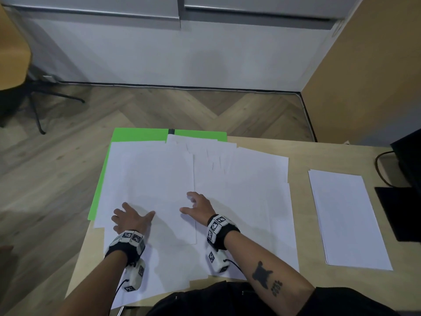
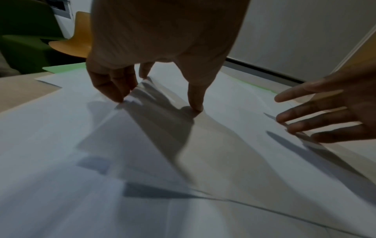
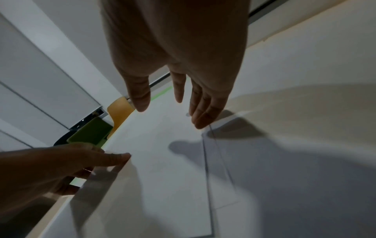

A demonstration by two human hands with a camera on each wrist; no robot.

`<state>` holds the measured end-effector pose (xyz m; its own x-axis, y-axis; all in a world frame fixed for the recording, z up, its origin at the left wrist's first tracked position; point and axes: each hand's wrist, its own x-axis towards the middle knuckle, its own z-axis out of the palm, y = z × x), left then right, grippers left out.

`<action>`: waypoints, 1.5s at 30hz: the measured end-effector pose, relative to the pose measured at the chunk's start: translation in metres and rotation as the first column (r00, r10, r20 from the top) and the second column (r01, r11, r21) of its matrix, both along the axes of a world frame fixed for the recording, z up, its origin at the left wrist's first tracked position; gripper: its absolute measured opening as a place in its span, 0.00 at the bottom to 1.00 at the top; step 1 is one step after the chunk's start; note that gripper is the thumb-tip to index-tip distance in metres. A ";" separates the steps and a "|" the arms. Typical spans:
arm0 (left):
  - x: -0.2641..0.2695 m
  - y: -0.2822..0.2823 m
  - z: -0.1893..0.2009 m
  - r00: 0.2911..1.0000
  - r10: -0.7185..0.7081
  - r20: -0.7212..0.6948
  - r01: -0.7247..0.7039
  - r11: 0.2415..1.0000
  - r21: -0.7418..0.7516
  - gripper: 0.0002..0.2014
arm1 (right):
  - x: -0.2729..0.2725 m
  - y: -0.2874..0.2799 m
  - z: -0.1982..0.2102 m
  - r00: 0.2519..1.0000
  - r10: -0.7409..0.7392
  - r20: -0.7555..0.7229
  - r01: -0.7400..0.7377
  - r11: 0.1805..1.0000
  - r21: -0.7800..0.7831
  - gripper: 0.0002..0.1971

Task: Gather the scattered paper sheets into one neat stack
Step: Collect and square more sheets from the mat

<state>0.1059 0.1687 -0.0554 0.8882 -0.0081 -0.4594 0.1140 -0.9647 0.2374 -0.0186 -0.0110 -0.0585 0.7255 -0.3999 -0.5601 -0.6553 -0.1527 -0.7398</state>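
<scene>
Many white paper sheets [image 1: 246, 201] lie overlapped across the table on top of green sheets [image 1: 141, 134]. The uppermost big sheet [image 1: 155, 169] is under both hands. My left hand [image 1: 134, 213] rests spread on its near left part, and in the left wrist view the fingertips [image 2: 122, 98] press down on the paper. My right hand [image 1: 190, 204] has straight, spread fingers at that sheet's right edge [image 3: 205, 145]; whether they touch it I cannot tell. Neither hand holds anything. A separate neat white stack [image 1: 346, 220] lies to the right.
The wooden table [image 1: 303, 153] ends just left of the green sheets, with floor beyond. At the far right stand a black monitor [image 1: 407, 156], a cable [image 1: 379, 169] and a black pad [image 1: 398, 213]. An orange chair [image 1: 13, 53] is at the far left.
</scene>
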 end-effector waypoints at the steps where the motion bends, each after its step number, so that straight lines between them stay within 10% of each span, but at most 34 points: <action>1: -0.001 -0.001 0.001 1.000 0.007 0.020 -0.007 1.000 -0.008 0.44 | 0.001 0.000 0.000 0.999 -0.031 0.010 0.031 0.999 0.012 0.36; 12: 0.004 0.002 0.019 0.971 0.060 0.230 0.002 0.966 -0.259 0.05 | -0.006 -0.003 -0.009 0.999 -0.002 0.035 0.001 1.000 0.020 0.30; 19: 0.022 0.003 0.024 0.986 0.079 0.150 -0.032 0.956 -0.293 0.11 | -0.015 -0.007 -0.015 0.991 0.126 0.037 -0.122 0.990 -0.075 0.25; 29: 0.062 -0.008 0.073 0.872 0.100 0.479 0.078 0.938 -0.337 0.10 | -0.017 -0.016 -0.014 0.986 0.168 0.012 -0.165 0.978 -0.125 0.18; 36: 0.082 -0.048 0.150 0.658 0.243 0.712 0.362 0.728 -0.583 0.10 | -0.023 -0.017 -0.012 0.996 0.085 0.031 -0.082 0.994 -0.065 0.18; 42: 0.078 -0.079 0.169 0.740 0.332 0.585 0.393 0.493 -0.777 0.07 | -0.021 -0.022 0.001 0.999 0.034 0.001 -0.034 0.998 0.059 0.22; 45: 0.068 -0.083 0.134 0.844 0.195 0.499 0.343 0.520 -0.783 0.04 | -0.016 -0.030 0.014 0.959 -0.281 -0.021 0.270 0.892 0.364 0.23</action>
<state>0.1738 0.0860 0.0783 0.9364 -0.2132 0.2787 -0.3321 -0.2818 0.9002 -0.0344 -0.0408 -0.0441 0.6349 -0.3619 -0.6826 -0.6083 0.3106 -0.7304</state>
